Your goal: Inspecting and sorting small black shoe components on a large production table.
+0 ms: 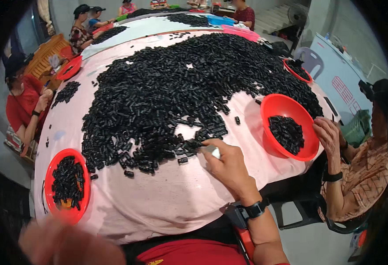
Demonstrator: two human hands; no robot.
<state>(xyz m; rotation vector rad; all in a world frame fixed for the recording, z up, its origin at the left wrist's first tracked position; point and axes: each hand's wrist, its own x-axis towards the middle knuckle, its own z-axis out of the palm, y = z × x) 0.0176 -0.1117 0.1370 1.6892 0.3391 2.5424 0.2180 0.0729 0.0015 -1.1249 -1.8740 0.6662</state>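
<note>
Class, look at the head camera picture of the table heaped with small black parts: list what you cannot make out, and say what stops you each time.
- Left hand, head view: a motion-blurred smear at the lower edge; its grip is unreadable.
- Pale object in the right hand: mostly covered by the fingers, kind unclear.
- Black parts: too small to show their exact shape.
- Orange bit in the left red bowl: partly buried under parts.
- Far workers: tiny and bent at the rim.

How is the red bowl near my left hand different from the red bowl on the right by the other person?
The left red bowl sits flat at the table's near-left edge; the right red bowl is tilted, with a co-worker's hand at its rim. The left bowl's black pieces spread across its floor; the right bowl's gather toward its lower side. Both are round, red and hold the same small black pieces.
</note>
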